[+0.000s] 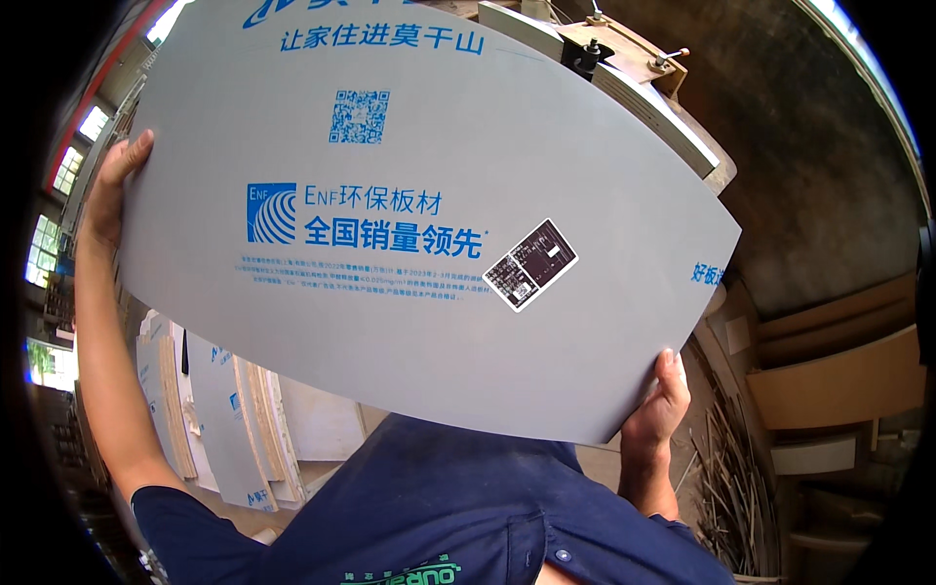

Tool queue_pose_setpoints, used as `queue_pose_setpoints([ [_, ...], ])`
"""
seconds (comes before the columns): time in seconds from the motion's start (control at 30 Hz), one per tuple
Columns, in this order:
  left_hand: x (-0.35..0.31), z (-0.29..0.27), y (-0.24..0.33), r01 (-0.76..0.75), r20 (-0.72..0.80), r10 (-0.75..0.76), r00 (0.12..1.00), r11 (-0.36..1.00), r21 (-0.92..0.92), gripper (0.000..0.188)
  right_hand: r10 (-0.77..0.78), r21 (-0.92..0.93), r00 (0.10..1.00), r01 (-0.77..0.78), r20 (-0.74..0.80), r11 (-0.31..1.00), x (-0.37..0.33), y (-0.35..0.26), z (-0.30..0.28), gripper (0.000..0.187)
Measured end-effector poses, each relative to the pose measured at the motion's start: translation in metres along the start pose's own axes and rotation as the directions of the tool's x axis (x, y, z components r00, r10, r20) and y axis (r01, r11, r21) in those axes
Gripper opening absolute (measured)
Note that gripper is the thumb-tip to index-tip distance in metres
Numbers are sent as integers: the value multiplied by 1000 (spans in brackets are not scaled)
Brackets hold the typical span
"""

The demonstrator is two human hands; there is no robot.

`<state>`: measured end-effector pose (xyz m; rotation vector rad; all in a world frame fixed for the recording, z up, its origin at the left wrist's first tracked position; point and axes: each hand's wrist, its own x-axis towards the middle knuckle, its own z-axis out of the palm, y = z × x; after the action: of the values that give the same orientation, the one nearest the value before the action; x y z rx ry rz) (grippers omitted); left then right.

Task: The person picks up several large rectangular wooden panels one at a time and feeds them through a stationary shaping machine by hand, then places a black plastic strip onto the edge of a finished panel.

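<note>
Navy work shirt (458,487), one, lies nearest the camera along the lower edge, with green lettering on its front. At far left, at least three bright windows (44,249) line the wall. Next, left hand (109,200) grips the left edge of one grey printed panel (458,146); its thumb is pressed to the face, the hand is closed around the edge, and the other fingers are mostly hidden. Below the panel at left, at least two blue-printed boards (224,419) stand on edge beside pale chipboard edges. Panel is held raised in front of the torso, printed face toward the camera, spanning the space between both hands. Its face carries, left to right, one blue square emblem (271,213), one blue QR code (359,117) and one dark label (531,264) set at a tilt. Beyond the upper edge, one black bracket (587,57) is fitted at a wooden fixture. Right hand (658,409) grips the lower right corner, thumb on the face, remaining fingers largely concealed. At far right, a heap of thin wooden strips (736,487) lies near a brown board (848,380).
</note>
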<state>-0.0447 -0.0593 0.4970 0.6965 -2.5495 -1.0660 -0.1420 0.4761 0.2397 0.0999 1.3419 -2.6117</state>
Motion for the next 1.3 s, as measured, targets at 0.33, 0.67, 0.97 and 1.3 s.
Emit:
queue_pose_setpoints([
  [0.33, -48, 131, -210, 311, 17, -345, 939, 822, -477, 44, -10, -626, 1000, -9, -28, 780, 134, 50, -47, 24],
  [0.67, -114, 319, -292, 512, 192, -663, 723, 328, -794, 50, -143, -999, 990, 0, 6, -43, 264, 80, -11, 47],
  [0.97, -126, 325, -275, 654, 333, -738, 587, 191, -732, 59, -159, -950, 986, -102, -56, -296, 284, 75, 27, 50],
  [1.3, -120, 322, -277, 614, 265, -734, 625, 254, -747, 60, -31, -823, 830, 546, 556, -157, 413, 103, 33, 62],
])
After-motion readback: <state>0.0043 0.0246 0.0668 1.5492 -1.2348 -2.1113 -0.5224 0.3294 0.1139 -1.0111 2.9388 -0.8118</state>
